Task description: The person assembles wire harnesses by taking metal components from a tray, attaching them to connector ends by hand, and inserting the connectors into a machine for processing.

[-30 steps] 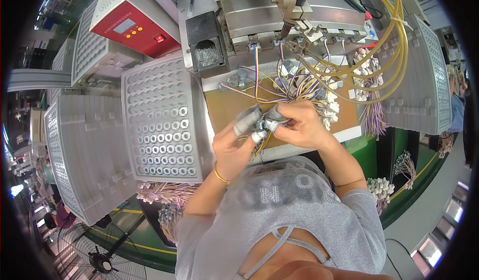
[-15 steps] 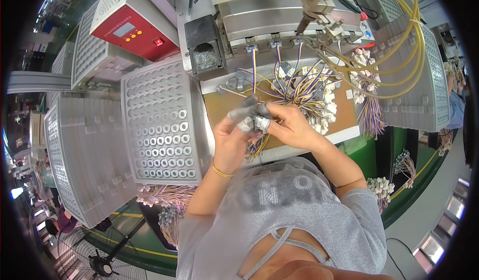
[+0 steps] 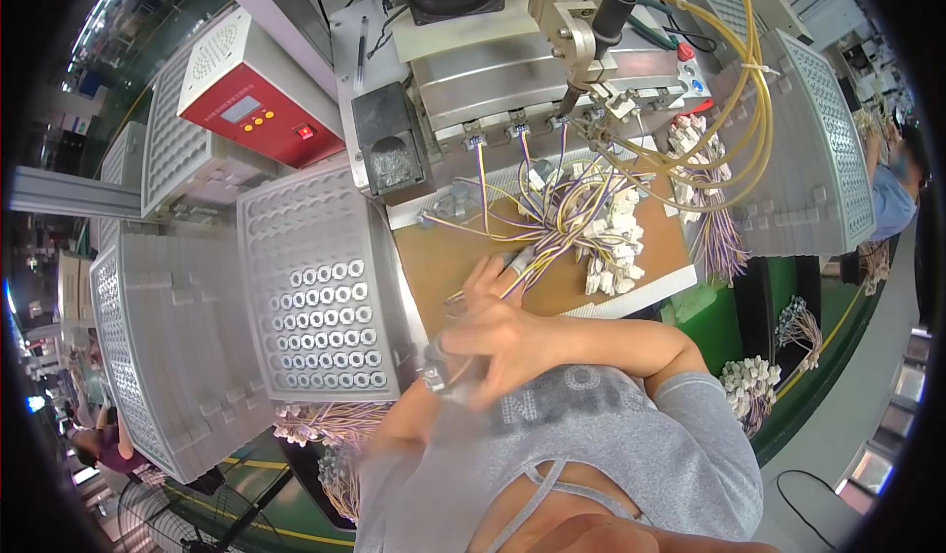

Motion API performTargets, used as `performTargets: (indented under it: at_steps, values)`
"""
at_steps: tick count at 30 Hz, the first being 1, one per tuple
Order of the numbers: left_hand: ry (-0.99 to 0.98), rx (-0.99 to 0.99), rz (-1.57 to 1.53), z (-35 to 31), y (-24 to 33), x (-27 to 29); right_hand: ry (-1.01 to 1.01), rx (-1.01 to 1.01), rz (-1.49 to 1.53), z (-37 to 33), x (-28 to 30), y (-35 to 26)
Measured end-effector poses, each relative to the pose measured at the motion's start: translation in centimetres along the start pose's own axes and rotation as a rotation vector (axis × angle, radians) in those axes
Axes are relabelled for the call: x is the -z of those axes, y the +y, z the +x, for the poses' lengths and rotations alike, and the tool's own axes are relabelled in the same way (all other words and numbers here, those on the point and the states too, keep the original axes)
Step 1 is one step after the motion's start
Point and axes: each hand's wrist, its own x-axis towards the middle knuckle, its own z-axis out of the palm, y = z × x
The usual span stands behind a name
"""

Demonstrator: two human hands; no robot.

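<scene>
On the brown work board (image 3: 424,267), my left hand (image 3: 490,282) is at the lower end of a bundle of yellow, purple and white wires (image 3: 560,223), its fingers closed around some of them. Grey covers sit on its fingertips. My right hand (image 3: 498,341) crosses in front of my left wrist, with its covered fingertips smeared by motion. Whether it holds anything does not show. White connectors (image 3: 616,247) lie in a heap at the right of the bundle. Several wires run up to small parts clamped along the front of the metal machine (image 3: 493,90).
Left of the board, a grey tray (image 3: 286,203) holds rows of silver ring-shaped parts. A black box (image 3: 389,124) and a red-fronted control unit (image 3: 266,109) stand behind. The machine's head (image 3: 581,70) and yellow tubes (image 3: 759,109) overhang the right. Stacked trays (image 3: 187,326) flank the left.
My hands have parted from in front of my chest. The left moved down onto the wires on the board; the right swung left and toward me, across the left wrist. The view shifted slightly.
</scene>
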Motion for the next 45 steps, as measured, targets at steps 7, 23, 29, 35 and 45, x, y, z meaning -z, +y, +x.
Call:
performTargets:
  at_steps: [7, 23, 29, 35, 45]
  values:
    - [0.872, 0.012, -0.478, -1.1, -0.6, -2.1, 0.701, -0.492, -0.038, -5.0, 8.9, 5.2]
    - [0.676, 0.242, -1.084, -5.5, -1.0, 2.6, 1.353, -0.335, 0.069, -5.9, 14.5, 15.1]
    - [0.687, 0.178, -1.552, -6.6, -1.7, 3.3, 1.280, -0.542, 0.525, -5.3, 16.1, 15.3]
    - [1.011, 0.265, -0.832, -6.1, -2.9, 2.2, 1.170, -0.458, -0.209, -6.8, 12.4, 8.3]
    - [1.104, 0.290, -0.821, -7.2, -3.5, 2.1, -0.017, -0.083, -0.192, 1.1, -0.2, 4.2]
